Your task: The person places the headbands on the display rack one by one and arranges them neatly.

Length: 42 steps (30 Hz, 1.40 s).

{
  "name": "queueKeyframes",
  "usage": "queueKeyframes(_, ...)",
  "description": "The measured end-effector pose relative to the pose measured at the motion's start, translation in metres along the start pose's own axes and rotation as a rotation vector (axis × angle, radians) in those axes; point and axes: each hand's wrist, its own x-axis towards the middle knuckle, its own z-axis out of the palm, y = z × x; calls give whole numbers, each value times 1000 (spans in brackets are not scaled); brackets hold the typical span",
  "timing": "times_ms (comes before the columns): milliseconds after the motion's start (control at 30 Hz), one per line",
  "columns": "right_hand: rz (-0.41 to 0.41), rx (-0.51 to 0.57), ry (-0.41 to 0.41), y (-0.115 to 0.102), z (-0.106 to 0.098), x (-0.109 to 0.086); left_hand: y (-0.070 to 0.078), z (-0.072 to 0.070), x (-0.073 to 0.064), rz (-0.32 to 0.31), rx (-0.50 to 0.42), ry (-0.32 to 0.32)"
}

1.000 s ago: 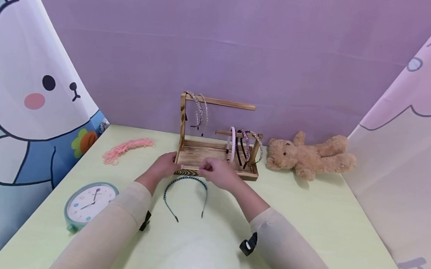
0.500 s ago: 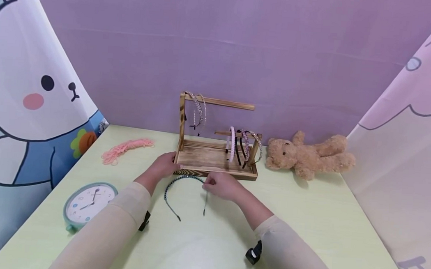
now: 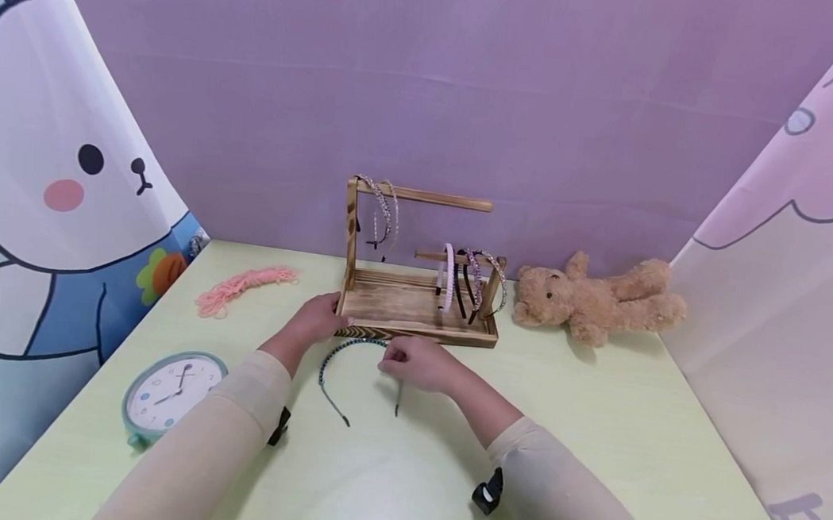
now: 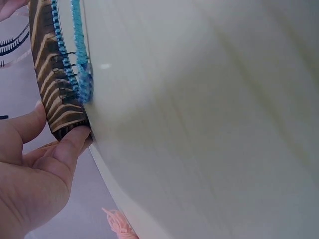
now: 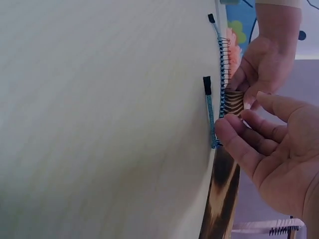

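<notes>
A blue beaded headband [image 3: 325, 366] lies on the table in front of a wooden headband stand [image 3: 399, 308], its two ends towards me. My left hand [image 3: 312, 321] grips the front left corner of the stand's tray; in the left wrist view, thumb and fingers are on either side of the striped wood [image 4: 55, 94]. Over the headband's right side is my right hand [image 3: 420, 364], covering part of the band. In the right wrist view, its thumb is apart from the loosely bent fingers [image 5: 241, 149], which are close to the headband [image 5: 222, 64]; contact is unclear.
Headbands hang from the stand's upper bar [image 3: 442, 199], and several, including a pink one [image 3: 448, 278], from its lower bar. A teddy bear [image 3: 600, 301] lies to the right. Pink yarn [image 3: 243, 287] and a round clock [image 3: 175, 392] are on the left of the table [image 3: 389, 481].
My right hand has come down from the tray's front edge onto the headband's right side, then shifted slightly left. The headband has moved slightly. My left hand stays at the tray corner.
</notes>
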Motion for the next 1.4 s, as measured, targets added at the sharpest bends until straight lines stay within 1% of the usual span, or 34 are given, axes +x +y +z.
queueKeyframes(100,42,-71,1,2,-5,-2,0,0,0,18,9,1)
queueKeyframes(233,128,-231,14,3,-12,-5,1,0,-2,41,12,9)
queueKeyframes(267,142,-256,12,2,-13,-5,1,-1,-3,47,12,13)
queueKeyframes(367,148,-286,-36,-3,-9,-7,1,0,-4,57,13,24)
queueKeyframes(467,118,-267,-118,-10,1,-9,2,0,-5,57,21,30)
queueKeyframes(533,105,-258,-158,-14,8,-11,2,0,-5,56,24,29)
queueKeyframes(667,81,-257,-183,-19,18,-12,1,-1,-4,48,16,30)
queueKeyframes(767,74,-243,-193,-21,20,-12,-1,0,-3,50,26,29)
queueKeyframes(900,78,-222,-206,-20,19,-12,-3,1,-1,56,36,24)
queueKeyframes(967,82,-202,-213,-17,18,-12,-3,1,0,48,33,18)
queueKeyframes(1133,66,-169,-210,-12,14,-12,-4,1,1,43,32,12)
queueKeyframes(1200,60,-126,-210,-11,10,-13,-4,1,1,51,33,13)
queueKeyframes(1267,56,-56,-216,-11,5,-15,-4,2,1,51,37,13)
queueKeyframes(1400,13,77,-228,-9,-9,-17,-3,1,0,46,38,14)
